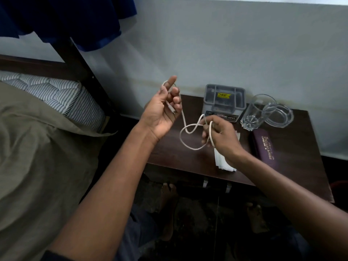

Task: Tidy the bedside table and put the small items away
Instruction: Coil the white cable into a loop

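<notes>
1. A dark wooden table [301,166] stands against the wall, right of the bed [37,147].
2. A grey box [224,102] sits at its far edge.
3. A glass [256,113] stands right of the box, touching a glass ashtray [280,117] further right.
4. A purple case [265,147] lies nearer, on the right.
5. White papers [224,162] lie near the front edge.

A bed with a striped mattress [56,95] and an olive sheet [37,157] lies left of the dark bedpost [84,72] — blue cloth [66,16] hangs above that post, a pale wall [226,44] to its right.
</notes>
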Tool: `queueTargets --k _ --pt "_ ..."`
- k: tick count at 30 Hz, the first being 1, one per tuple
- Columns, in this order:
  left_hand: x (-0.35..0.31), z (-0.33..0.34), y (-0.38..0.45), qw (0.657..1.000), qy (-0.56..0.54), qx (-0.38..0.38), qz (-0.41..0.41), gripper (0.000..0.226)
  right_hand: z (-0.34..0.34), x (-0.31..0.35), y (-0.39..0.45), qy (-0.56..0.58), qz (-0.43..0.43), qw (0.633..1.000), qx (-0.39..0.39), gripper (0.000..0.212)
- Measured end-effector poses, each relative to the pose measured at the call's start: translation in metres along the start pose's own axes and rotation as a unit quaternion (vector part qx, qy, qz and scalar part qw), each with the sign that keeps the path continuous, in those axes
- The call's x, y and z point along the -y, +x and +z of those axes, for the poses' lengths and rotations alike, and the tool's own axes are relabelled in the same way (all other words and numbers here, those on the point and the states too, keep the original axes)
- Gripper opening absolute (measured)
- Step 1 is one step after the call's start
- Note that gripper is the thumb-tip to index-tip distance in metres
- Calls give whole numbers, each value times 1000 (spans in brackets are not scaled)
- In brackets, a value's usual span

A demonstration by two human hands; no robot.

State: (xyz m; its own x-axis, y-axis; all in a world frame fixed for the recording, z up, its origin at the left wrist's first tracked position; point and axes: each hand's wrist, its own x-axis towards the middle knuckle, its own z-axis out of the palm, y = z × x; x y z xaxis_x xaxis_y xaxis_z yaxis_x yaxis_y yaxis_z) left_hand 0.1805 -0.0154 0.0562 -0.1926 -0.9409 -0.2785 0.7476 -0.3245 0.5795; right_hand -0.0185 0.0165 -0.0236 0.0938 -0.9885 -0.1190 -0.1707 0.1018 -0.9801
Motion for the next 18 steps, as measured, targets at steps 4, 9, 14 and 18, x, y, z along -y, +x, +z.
queueTargets --k 4,9,14,18 --pt "17 -2 9 967 227 -67 90 45 6 3 -6 22 -36 990 137 17" --pt "26 -20 12 684 712 8 157 40 0 12 -3 120 -58 980 150 11" --pt "14 -27 5 761 636 85 -96 44 -15 16 6 192 -62 979 18 18" --pt "0 -31 4 769 614 115 -134 57 -19 13 6 190 -53 979 -48 19"
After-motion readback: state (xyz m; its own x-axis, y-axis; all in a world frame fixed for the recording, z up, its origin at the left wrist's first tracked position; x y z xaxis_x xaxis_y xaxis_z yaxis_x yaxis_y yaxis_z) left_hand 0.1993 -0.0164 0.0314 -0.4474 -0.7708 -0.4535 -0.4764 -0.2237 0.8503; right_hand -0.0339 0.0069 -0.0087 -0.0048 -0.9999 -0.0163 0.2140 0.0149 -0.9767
